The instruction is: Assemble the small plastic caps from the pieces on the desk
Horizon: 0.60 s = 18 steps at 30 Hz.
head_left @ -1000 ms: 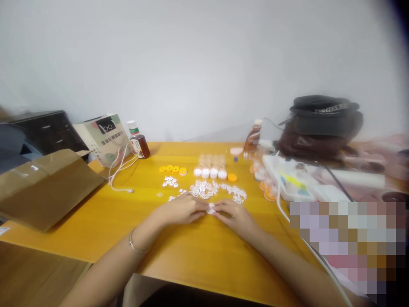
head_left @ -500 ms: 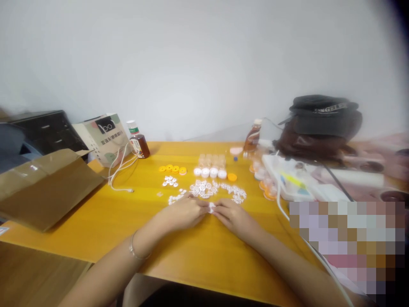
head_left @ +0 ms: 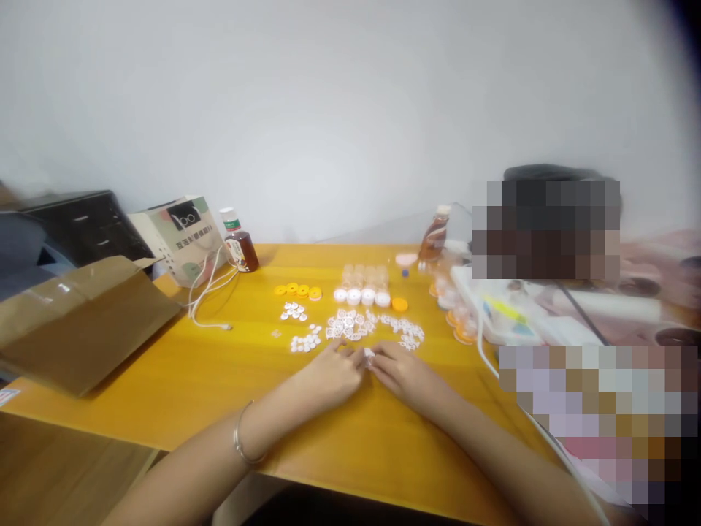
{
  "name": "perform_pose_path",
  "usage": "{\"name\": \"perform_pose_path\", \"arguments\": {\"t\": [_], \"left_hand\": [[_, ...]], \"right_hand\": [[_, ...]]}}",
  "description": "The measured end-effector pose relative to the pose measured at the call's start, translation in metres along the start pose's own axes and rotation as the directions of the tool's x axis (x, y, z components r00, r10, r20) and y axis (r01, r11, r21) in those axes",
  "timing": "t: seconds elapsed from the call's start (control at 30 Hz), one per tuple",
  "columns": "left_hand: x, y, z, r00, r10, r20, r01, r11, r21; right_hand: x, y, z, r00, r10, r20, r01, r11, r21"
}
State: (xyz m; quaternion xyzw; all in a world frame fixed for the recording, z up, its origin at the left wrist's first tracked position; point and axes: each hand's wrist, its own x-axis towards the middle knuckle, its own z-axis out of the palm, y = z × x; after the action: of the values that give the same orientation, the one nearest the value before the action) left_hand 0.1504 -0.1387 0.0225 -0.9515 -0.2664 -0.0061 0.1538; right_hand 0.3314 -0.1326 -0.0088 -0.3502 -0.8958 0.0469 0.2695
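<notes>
White and small, a piece [head_left: 369, 356] was pinched between the fingertips of the left hand [head_left: 335, 371] and the right hand [head_left: 402, 367], each grip closed on it, though whether it touched the yellow desk [head_left: 355, 438] could not be told. Loose white discs [head_left: 307, 342] lay near the left hand and white openwork wheels [head_left: 349, 326] just beyond both hands, with white-capped containers [head_left: 368, 297] and orange discs [head_left: 303, 291] farther back.

The left hand [head_left: 335, 374] and right hand [head_left: 404, 370] pinch a white piece [head_left: 369, 357]. Just beyond the grip lie white discs [head_left: 349, 326]; farther beyond it, white caps [head_left: 368, 297], and yellow rings [head_left: 303, 291] leftward.
</notes>
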Motion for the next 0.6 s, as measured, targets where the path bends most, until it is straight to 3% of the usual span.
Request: {"name": "perform_pose_path", "arguments": {"t": [0.33,0.6], "left_hand": [[-0.003,-0.019,0.006,0.998,-0.019,-0.066,0.006,0.982,-0.191],[-0.008,-0.046,0.007,0.982,-0.150,-0.117,0.104,0.938,-0.331]], "right_hand": [[-0.001,0.010,-0.001,0.999,0.045,0.006,-0.045,0.993,0.108],[-0.002,0.013,0.001,0.997,0.063,-0.033,-0.057,0.986,0.158]]}}
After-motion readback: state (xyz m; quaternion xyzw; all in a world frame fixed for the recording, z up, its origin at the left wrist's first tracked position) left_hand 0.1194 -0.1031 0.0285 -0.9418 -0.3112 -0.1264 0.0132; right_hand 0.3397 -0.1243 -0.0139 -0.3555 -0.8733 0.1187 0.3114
